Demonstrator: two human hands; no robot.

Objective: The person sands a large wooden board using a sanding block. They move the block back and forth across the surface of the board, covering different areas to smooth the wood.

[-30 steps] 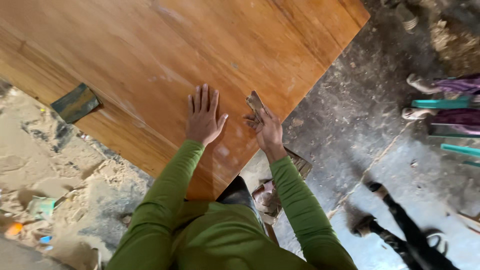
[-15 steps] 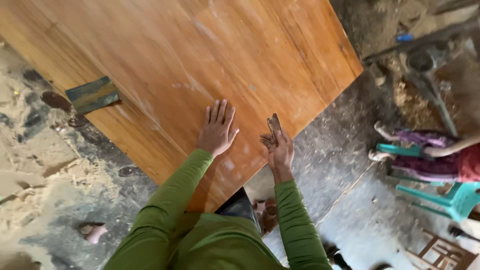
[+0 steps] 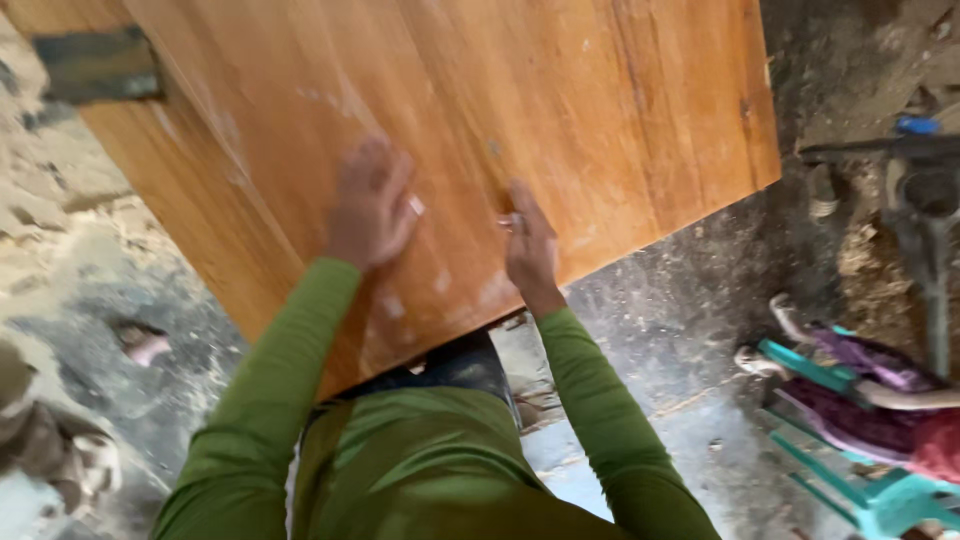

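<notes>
A large orange-brown wooden board (image 3: 620, 110) fills the upper part of the head view, and I lean over its near corner in green sleeves. My left hand (image 3: 372, 200) lies flat on the board with fingers spread, blurred by motion. My right hand (image 3: 530, 245) rests palm down on the board a little to the right, near the edge. It presses on the small brown piece it holds, which is almost wholly hidden under the fingers.
A dark grey-green flat piece (image 3: 98, 62) juts from the board's left edge. The floor (image 3: 680, 300) is dusty concrete with sawdust. At the right another person (image 3: 880, 390) sits on a teal plastic chair (image 3: 860, 490), with a dark metal machine (image 3: 925, 200) behind.
My right hand has turned palm down and pressed the brown piece onto the board. My left hand has slid forward across the wood. The view has swung left and closer.
</notes>
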